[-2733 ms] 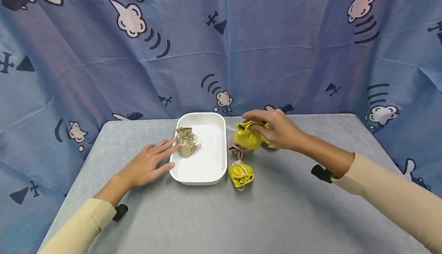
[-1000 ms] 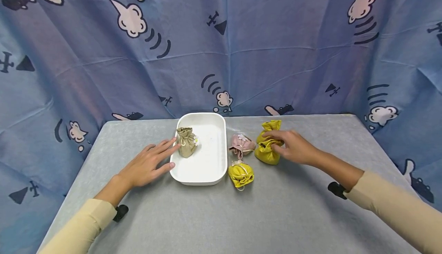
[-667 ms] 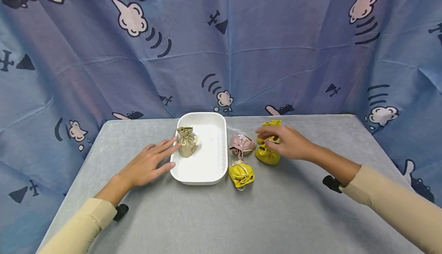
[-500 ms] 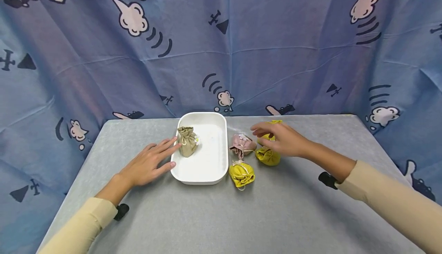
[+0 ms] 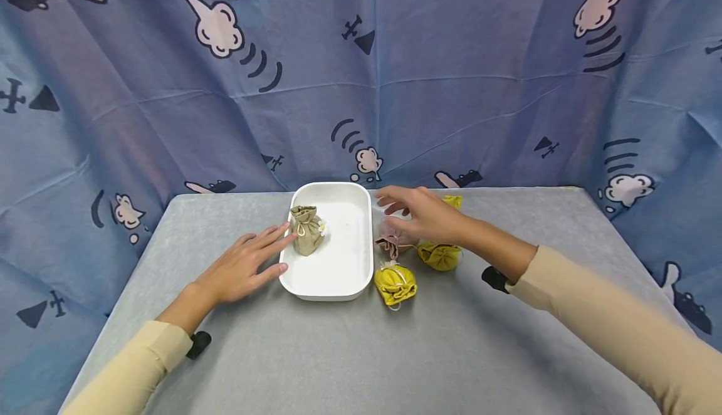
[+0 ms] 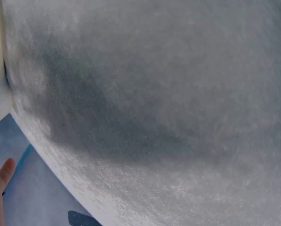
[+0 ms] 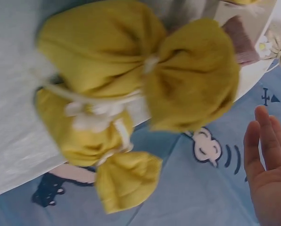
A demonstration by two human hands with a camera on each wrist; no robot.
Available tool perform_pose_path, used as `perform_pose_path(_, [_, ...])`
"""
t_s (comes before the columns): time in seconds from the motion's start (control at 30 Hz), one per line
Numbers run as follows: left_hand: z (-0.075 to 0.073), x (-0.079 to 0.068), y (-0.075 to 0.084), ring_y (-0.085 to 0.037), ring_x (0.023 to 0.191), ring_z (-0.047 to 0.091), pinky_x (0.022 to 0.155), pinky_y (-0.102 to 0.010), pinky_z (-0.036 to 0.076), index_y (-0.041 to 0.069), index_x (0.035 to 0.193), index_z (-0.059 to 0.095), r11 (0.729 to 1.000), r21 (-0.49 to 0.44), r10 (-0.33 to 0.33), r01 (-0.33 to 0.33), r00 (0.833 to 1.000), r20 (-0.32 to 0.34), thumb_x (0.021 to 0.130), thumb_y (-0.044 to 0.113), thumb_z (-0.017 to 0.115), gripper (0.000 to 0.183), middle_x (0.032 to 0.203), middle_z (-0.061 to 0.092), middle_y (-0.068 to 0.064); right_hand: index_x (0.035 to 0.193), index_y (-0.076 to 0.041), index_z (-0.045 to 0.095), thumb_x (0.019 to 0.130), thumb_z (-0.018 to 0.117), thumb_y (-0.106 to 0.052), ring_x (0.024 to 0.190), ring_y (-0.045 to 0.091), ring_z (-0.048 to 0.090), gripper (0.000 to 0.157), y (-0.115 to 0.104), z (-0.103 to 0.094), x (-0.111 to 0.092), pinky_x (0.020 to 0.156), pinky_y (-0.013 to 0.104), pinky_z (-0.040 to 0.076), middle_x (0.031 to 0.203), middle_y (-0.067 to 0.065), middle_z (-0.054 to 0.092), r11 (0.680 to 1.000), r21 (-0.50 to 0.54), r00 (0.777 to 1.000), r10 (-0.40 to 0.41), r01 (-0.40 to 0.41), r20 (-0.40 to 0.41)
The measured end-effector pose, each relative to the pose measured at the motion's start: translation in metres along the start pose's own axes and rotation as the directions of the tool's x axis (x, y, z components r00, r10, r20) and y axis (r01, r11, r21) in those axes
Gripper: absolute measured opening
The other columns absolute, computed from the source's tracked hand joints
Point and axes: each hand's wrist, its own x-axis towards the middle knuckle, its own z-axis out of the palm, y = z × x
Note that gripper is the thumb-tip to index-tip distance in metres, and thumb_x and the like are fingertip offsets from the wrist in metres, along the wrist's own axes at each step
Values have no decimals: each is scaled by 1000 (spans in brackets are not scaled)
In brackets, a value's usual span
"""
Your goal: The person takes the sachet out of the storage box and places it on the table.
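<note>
My left hand point(image 5: 248, 267) lies with spread fingers at the left rim of a white tray point(image 5: 338, 280), fingertips close to a khaki drawstring pouch point(image 5: 307, 234) with a daisy that stands inside it. Above a pink pouch point(image 5: 392, 244), partly covering it, hovers my right hand point(image 5: 425, 215), its fingers loosely bent and nothing between them. Two yellow drawstring pouches sit side by side under the right wrist; the larger one point(image 7: 103, 47) and the flowered one point(image 7: 126, 176) show fully in the right wrist view. Another yellow pouch point(image 5: 395, 284) lies near the tray's front right corner.
A grey cloth-covered table point(image 5: 350, 365) bears everything. Behind it hangs a blue printed curtain point(image 5: 304, 108), close to the table's back edge. The left wrist view shows mostly tabletop point(image 6: 178, 94) and shadow.
My right hand carried a yellow pouch to the right and set it down before the other yellow one. It then let go and moved left over the pink pouch. The left hand stayed put.
</note>
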Motion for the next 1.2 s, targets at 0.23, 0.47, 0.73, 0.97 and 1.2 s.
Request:
perform_pose_path(0.23, [-1, 0, 0, -24, 137, 23, 101, -50, 27, 31, 147, 22, 1000, 0, 2, -2, 1000, -4, 96, 51, 38, 57, 153, 17, 5, 132, -12, 49, 91, 60, -20, 105, 20, 60, 44, -13, 11, 20, 87, 37, 48, 127, 7, 56, 1000, 21, 1000, -3, 3, 7])
perform_pose_path(0.47, [-1, 0, 1, -24, 137, 23, 102, -51, 26, 32, 147, 22, 1000, -6, -11, 11, 1000, 6, 95, 51, 37, 58, 153, 16, 6, 133, -10, 47, 89, 62, -23, 105, 19, 60, 48, -22, 16, 38, 88, 36, 48, 128, 8, 55, 998, 55, 1000, -27, 27, 5])
perform_pose_path(0.73, [-2, 1, 2, -24, 137, 22, 102, -50, 26, 31, 147, 22, 1000, -11, -11, 11, 1000, 15, 96, 51, 36, 57, 153, 15, 6, 132, -8, 48, 85, 68, -22, 105, 22, 61, 52, -25, 27, 54, 86, 37, 49, 128, 12, 55, 995, 71, 998, -64, 65, -16])
perform_pose_path(0.97, [-1, 0, 1, -24, 137, 24, 101, -51, 27, 31, 147, 23, 1000, -7, -9, 9, 1000, 6, 95, 51, 38, 57, 153, 17, 5, 132, -9, 47, 84, 69, -26, 110, 20, 57, 56, -28, 37, 66, 89, 34, 47, 130, 9, 54, 999, 28, 999, -40, 40, 6])
perform_pose_path(1.2, [-1, 1, -1, -25, 137, 24, 101, -51, 27, 31, 147, 23, 1000, -17, 5, -5, 1000, -10, 95, 50, 39, 57, 153, 18, 4, 132, -9, 47, 84, 69, -24, 114, 20, 55, 55, -31, 46, 77, 93, 33, 44, 129, 9, 55, 998, 19, 998, -57, 57, 12])
